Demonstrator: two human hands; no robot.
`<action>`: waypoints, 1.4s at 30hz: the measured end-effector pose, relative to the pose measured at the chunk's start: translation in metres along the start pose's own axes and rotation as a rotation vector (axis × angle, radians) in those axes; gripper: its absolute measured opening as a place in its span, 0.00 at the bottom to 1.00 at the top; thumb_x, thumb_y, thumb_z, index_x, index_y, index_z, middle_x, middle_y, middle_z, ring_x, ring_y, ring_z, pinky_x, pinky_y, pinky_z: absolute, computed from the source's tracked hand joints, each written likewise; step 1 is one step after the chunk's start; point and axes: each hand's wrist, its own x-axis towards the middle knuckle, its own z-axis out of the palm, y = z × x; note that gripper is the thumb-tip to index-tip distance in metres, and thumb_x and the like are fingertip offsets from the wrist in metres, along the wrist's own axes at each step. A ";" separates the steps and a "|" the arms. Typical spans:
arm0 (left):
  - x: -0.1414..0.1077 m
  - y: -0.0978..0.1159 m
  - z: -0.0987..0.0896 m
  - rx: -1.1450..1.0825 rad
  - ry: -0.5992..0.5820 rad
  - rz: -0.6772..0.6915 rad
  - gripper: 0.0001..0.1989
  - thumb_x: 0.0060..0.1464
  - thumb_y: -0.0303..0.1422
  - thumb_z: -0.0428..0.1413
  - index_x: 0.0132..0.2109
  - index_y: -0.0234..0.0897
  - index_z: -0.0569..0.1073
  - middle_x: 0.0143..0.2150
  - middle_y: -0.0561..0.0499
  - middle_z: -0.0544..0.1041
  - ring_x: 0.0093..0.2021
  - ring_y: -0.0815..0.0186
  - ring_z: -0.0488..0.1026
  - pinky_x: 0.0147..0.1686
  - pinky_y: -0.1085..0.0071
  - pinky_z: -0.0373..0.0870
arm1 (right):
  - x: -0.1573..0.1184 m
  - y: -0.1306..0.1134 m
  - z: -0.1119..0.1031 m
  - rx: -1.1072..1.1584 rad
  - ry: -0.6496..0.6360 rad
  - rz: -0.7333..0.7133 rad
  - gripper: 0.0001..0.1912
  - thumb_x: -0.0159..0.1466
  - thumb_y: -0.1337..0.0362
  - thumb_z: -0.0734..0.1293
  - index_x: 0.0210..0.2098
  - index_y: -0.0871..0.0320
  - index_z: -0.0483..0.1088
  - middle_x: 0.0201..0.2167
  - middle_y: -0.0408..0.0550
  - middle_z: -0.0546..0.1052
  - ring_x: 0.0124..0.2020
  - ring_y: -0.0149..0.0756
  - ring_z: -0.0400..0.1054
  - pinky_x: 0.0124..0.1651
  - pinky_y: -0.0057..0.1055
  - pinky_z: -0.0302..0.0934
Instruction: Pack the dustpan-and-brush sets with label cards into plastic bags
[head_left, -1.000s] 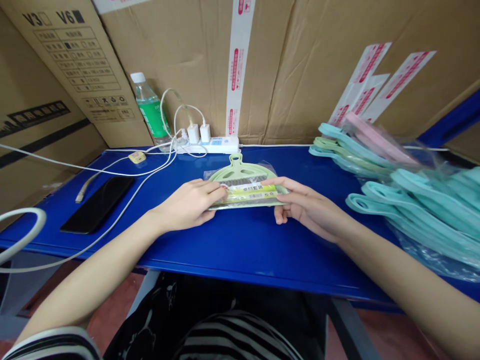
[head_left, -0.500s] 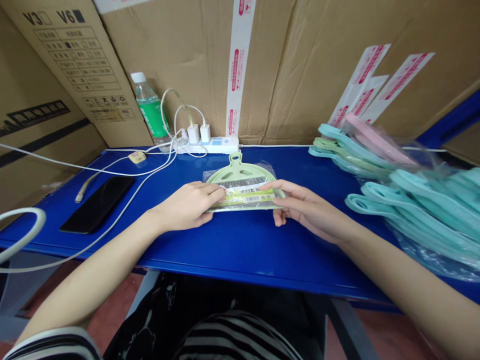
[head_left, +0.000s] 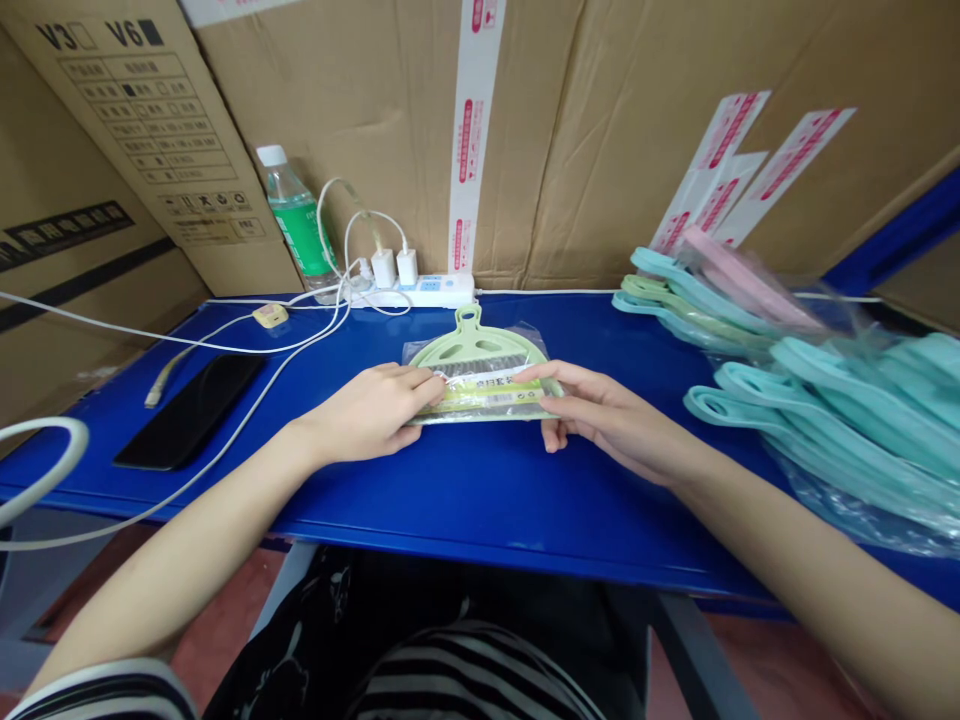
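Observation:
A pale green mini dustpan and brush set [head_left: 484,345] in clear plastic lies on the table in front of me, its looped handle pointing away. Dark bristles show through the wrapping, above a yellow and white label [head_left: 495,386]. My left hand [head_left: 379,408] grips the left end of the pack with fingers bent over the edge. At the opposite end, my right hand [head_left: 600,408] pinches the pack's right edge, a fingertip resting over the label.
Turquoise dustpans [head_left: 840,410], some in plastic, pile up at the right with a pink one [head_left: 750,280] behind. A black phone [head_left: 191,410], white cables, a power strip [head_left: 442,290] and a bottle [head_left: 300,225] are at the left. Cardboard [head_left: 615,150] stands behind the blue table [head_left: 480,510].

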 end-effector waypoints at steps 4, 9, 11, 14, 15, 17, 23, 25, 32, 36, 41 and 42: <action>-0.001 0.000 0.000 -0.003 0.003 0.000 0.09 0.52 0.26 0.57 0.41 0.35 0.67 0.42 0.47 0.76 0.40 0.60 0.74 0.42 0.65 0.69 | 0.000 0.001 0.000 -0.011 -0.005 -0.018 0.18 0.59 0.57 0.66 0.47 0.55 0.68 0.19 0.37 0.71 0.22 0.32 0.68 0.27 0.31 0.56; -0.001 0.000 0.000 0.000 -0.006 -0.012 0.08 0.52 0.26 0.56 0.41 0.36 0.67 0.41 0.48 0.76 0.39 0.60 0.74 0.42 0.65 0.69 | 0.000 0.001 0.000 -0.015 -0.023 -0.027 0.17 0.59 0.57 0.66 0.46 0.55 0.68 0.19 0.37 0.71 0.22 0.31 0.67 0.27 0.31 0.55; -0.001 0.000 0.000 0.006 -0.008 -0.017 0.09 0.53 0.26 0.56 0.42 0.36 0.67 0.42 0.47 0.76 0.40 0.60 0.74 0.42 0.65 0.69 | 0.000 0.000 -0.001 -0.028 -0.036 -0.023 0.17 0.60 0.56 0.66 0.46 0.55 0.67 0.19 0.37 0.71 0.23 0.31 0.67 0.27 0.32 0.55; -0.001 0.001 -0.001 0.027 -0.025 -0.025 0.10 0.53 0.26 0.56 0.44 0.35 0.67 0.43 0.46 0.76 0.42 0.60 0.74 0.44 0.64 0.69 | -0.001 -0.001 -0.001 -0.048 -0.055 -0.003 0.17 0.60 0.55 0.66 0.46 0.55 0.66 0.19 0.37 0.71 0.23 0.32 0.68 0.27 0.32 0.54; -0.001 0.001 -0.001 0.036 -0.032 -0.029 0.10 0.53 0.26 0.56 0.44 0.35 0.67 0.43 0.46 0.76 0.42 0.59 0.74 0.44 0.64 0.69 | -0.001 -0.001 -0.001 -0.056 -0.061 0.003 0.17 0.60 0.54 0.66 0.46 0.55 0.66 0.20 0.37 0.71 0.24 0.32 0.68 0.27 0.32 0.54; -0.001 0.002 -0.001 0.055 -0.046 -0.041 0.11 0.54 0.26 0.56 0.45 0.35 0.67 0.43 0.46 0.76 0.43 0.59 0.75 0.44 0.65 0.69 | -0.002 -0.003 -0.001 -0.071 -0.072 0.008 0.18 0.60 0.54 0.66 0.47 0.55 0.66 0.20 0.37 0.71 0.24 0.32 0.68 0.27 0.32 0.54; -0.002 0.004 -0.004 0.086 -0.089 -0.077 0.11 0.54 0.25 0.55 0.45 0.35 0.67 0.43 0.45 0.76 0.42 0.59 0.75 0.44 0.64 0.69 | -0.003 -0.006 0.002 -0.077 -0.100 0.024 0.18 0.60 0.54 0.66 0.47 0.55 0.66 0.21 0.37 0.70 0.25 0.32 0.68 0.29 0.32 0.56; -0.002 0.005 -0.005 0.083 -0.090 -0.083 0.10 0.54 0.25 0.55 0.44 0.36 0.67 0.42 0.46 0.76 0.42 0.59 0.75 0.44 0.65 0.69 | -0.003 -0.007 0.003 -0.074 -0.108 0.026 0.18 0.60 0.54 0.66 0.47 0.55 0.66 0.21 0.37 0.70 0.25 0.32 0.67 0.29 0.32 0.56; -0.002 0.005 -0.005 0.061 -0.117 -0.101 0.10 0.54 0.25 0.54 0.44 0.35 0.67 0.41 0.45 0.75 0.42 0.58 0.74 0.44 0.64 0.70 | -0.004 -0.007 0.002 -0.065 -0.117 0.036 0.20 0.60 0.53 0.67 0.48 0.56 0.66 0.22 0.38 0.71 0.25 0.32 0.68 0.30 0.31 0.58; -0.002 0.004 -0.004 0.056 -0.108 -0.094 0.10 0.54 0.25 0.55 0.44 0.35 0.66 0.42 0.45 0.75 0.43 0.58 0.74 0.44 0.65 0.71 | -0.004 -0.006 0.001 -0.065 -0.124 0.026 0.20 0.61 0.53 0.66 0.49 0.56 0.66 0.23 0.39 0.71 0.26 0.32 0.68 0.31 0.31 0.58; -0.003 0.003 -0.003 0.053 -0.082 -0.085 0.10 0.54 0.25 0.54 0.43 0.36 0.66 0.42 0.46 0.75 0.42 0.59 0.74 0.43 0.65 0.71 | -0.004 -0.006 0.001 -0.061 -0.110 0.021 0.20 0.60 0.53 0.67 0.48 0.56 0.67 0.27 0.41 0.72 0.25 0.31 0.68 0.30 0.31 0.58; -0.003 0.004 -0.003 0.053 -0.079 -0.085 0.09 0.54 0.25 0.54 0.43 0.36 0.66 0.41 0.46 0.75 0.42 0.59 0.74 0.43 0.65 0.71 | -0.004 -0.005 0.001 -0.059 -0.110 0.023 0.20 0.60 0.52 0.67 0.48 0.55 0.67 0.28 0.41 0.73 0.25 0.31 0.68 0.30 0.31 0.58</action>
